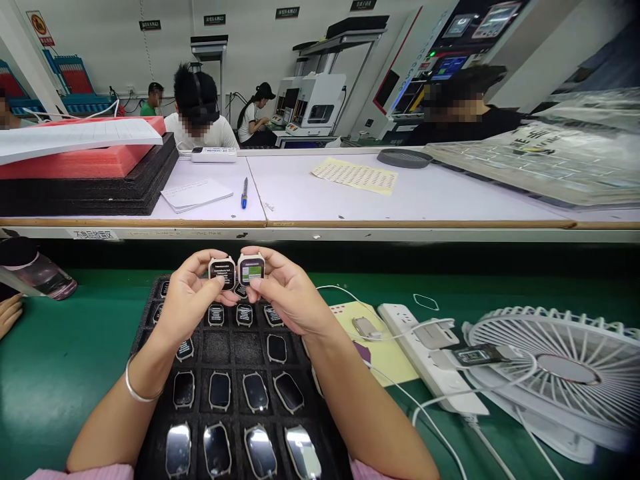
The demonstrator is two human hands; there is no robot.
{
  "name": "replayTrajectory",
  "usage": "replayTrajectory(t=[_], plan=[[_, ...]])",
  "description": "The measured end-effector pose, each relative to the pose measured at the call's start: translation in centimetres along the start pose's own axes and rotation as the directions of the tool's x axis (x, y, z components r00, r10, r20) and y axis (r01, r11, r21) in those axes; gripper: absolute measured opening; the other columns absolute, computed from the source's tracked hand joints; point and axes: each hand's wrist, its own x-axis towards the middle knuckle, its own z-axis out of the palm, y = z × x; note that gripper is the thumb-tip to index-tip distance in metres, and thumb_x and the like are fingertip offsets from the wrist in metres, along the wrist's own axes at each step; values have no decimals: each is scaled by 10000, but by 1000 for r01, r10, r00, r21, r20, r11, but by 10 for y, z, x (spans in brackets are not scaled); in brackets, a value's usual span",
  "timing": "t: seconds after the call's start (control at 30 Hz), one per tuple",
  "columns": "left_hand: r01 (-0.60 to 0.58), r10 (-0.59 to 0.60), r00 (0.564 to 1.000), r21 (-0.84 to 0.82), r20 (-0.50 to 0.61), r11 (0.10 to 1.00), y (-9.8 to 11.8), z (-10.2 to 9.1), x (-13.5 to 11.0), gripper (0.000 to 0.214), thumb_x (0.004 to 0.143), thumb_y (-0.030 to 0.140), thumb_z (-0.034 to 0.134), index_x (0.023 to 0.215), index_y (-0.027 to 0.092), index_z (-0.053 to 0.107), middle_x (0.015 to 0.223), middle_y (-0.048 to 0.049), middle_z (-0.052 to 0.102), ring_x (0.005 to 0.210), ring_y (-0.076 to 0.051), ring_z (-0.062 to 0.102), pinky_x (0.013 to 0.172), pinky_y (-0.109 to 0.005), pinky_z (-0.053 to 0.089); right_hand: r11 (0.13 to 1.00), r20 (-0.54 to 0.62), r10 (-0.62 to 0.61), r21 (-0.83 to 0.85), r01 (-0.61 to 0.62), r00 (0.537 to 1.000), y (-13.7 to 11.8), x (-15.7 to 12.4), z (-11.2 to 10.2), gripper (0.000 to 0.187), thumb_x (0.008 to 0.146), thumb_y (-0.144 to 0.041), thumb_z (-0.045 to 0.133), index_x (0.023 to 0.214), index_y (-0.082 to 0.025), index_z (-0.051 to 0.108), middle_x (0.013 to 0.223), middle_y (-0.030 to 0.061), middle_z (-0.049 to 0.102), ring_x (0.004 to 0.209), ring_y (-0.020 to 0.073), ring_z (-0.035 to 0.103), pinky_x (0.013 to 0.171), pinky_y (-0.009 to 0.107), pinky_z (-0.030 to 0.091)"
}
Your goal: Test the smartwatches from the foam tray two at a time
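My left hand (193,290) pinches a smartwatch body (221,272) without a strap, its lit screen showing lines of white text on black. In my right hand (285,287) is a second watch body (251,269), its screen lit with green and white blocks. Both are held up side by side, screens facing me, with a thumb on the lower part of each. Beneath my hands lies a black foam tray (200,407) with rows of watch bodies in square pockets. Those in the far rows show lit text; the nearer ones, such as one watch (257,392), are dark. Two pockets in a middle row hold nothing.
Right of the tray are a white power strip (430,360) with cables, yellow paper (395,363) and a white fan (560,373). A dark-lidded bottle (37,267) stands left, near another person's hand (10,313). A raised shelf (290,193) carries foam, papers and a pen (245,193).
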Motion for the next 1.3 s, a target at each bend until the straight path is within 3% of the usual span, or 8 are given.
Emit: replayTrajectory(t=[0.37, 0.6, 0.77, 0.87, 1.07, 1.3], plan=[[-2, 3, 999, -29, 41, 1000, 0, -2, -1, 354, 757, 179, 719, 1099, 167, 626, 1010, -13, 666, 617, -143, 761, 615, -250, 675, 999, 22, -29, -27, 29, 999, 0, 0, -2, 438, 782, -143, 728, 1200, -240, 639, 990, 6, 632, 663, 92, 561, 624, 253, 533], [-23, 26, 998, -39, 65, 999, -4, -3, 0, 357, 767, 167, 767, 1101, 177, 641, 1061, -14, 671, 659, -134, 767, 658, -241, 675, 998, -29, -40, -48, 39, 999, 0, 1, 0, 473, 725, -131, 771, 1166, -251, 651, 990, 16, 625, 754, 123, 547, 599, 222, 515], [53, -49, 998, -82, 45, 995, -2, -3, 0, 275, 875, 363, 710, 1059, 164, 669, 944, -17, 701, 624, -171, 766, 599, -273, 672, 1000, -67, -17, 2, 17, 998, 1, 3, 2, 303, 837, -331, 770, 1096, -219, 660, 875, -14, 609, 562, 70, 478, 506, 226, 423], [72, -67, 997, -112, 47, 991, 1, -2, -1, 280, 855, 367, 708, 1046, 164, 682, 947, -17, 706, 627, -184, 768, 594, -290, 672, 999, -81, 0, 51, 4, 997, 1, 4, 2, 309, 870, -433, 740, 1068, -206, 670, 832, -20, 602, 536, 70, 480, 498, 236, 409], [73, -70, 997, -97, 38, 993, 3, 0, -2, 264, 792, 283, 705, 1028, 165, 684, 959, -5, 700, 610, -179, 763, 589, -293, 673, 1000, -97, -14, 7, 15, 995, 3, 3, 1, 328, 793, -325, 807, 1074, -214, 678, 853, -30, 598, 543, 63, 488, 502, 228, 403], [64, -62, 997, -49, 37, 997, 2, 0, -3, 277, 784, 234, 681, 1052, 167, 667, 997, -12, 701, 614, -174, 769, 604, -282, 677, 999, -114, -26, -43, 22, 993, 5, 3, 0, 323, 796, -293, 787, 1086, -211, 669, 890, -21, 608, 541, 57, 479, 493, 227, 398]])
